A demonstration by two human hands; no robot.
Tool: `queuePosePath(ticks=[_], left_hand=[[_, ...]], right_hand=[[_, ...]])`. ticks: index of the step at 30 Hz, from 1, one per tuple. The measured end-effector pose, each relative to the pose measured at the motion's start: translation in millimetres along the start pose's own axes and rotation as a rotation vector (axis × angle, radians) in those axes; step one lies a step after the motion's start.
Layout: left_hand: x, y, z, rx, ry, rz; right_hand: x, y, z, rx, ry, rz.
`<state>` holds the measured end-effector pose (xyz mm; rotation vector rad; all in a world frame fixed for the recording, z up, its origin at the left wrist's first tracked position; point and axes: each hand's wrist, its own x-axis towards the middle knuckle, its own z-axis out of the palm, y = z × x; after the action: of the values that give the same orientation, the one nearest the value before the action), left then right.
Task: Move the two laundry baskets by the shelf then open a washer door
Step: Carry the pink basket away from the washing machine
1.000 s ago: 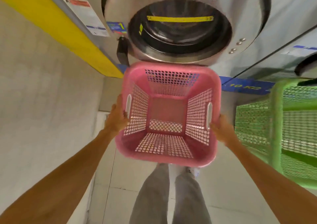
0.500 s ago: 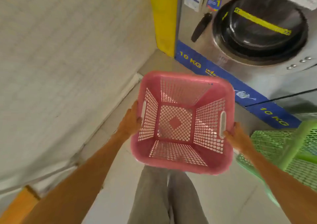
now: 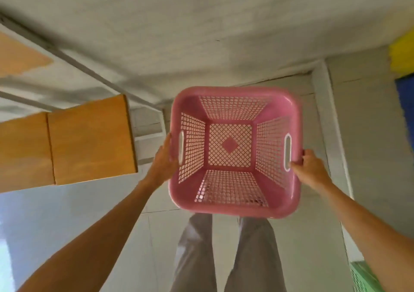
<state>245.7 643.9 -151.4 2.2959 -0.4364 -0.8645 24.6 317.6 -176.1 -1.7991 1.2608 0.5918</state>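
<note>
Two lattice-sided plastic laundry baskets show: one pink square basket, held at its side rims by left hand and right hand, and one green basket corner.

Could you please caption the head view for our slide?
Both hands, left and right, carry an empty pink basket toward a wooden shelf.

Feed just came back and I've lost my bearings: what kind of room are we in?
Probably a laundry room: a pink laundry basket held in both hands, a green basket at lower right, tiled floor, wooden shelf.
</note>
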Motion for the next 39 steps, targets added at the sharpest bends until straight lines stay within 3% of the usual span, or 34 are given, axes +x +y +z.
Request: queuePosePath(ticks=[5,9,15,25,30,34,39], left_hand=[[11,-111,-52,-0.012,0.048,-0.051],[28,-140,-76,0.022,0.088,0.023],[76,-174,-83,-0.024,0.122,-0.056],[135,-208,-67,-0.029,0.154,-0.185],[144,-211,-77,-0.02,0.071,-0.227],[131,-187,-90,-0.001,0.071,-0.183],[95,-141,-141,0.039,0.026,-0.2]], right_hand=[[22,-76,61,-0.107,-0.04,-0.069],[43,-121,88,-0.156,-0.043,-0.095],[96,-164,113,-0.195,-0.035,-0.087],[159,-191,131,-0.252,-0.044,-0.06],[160,-195,136,-0.241,-0.064,-0.106],[131,-202,130,-0.247,-0.093,-0.2],[34,-231,102,-0.297,-0.194,-0.315]])
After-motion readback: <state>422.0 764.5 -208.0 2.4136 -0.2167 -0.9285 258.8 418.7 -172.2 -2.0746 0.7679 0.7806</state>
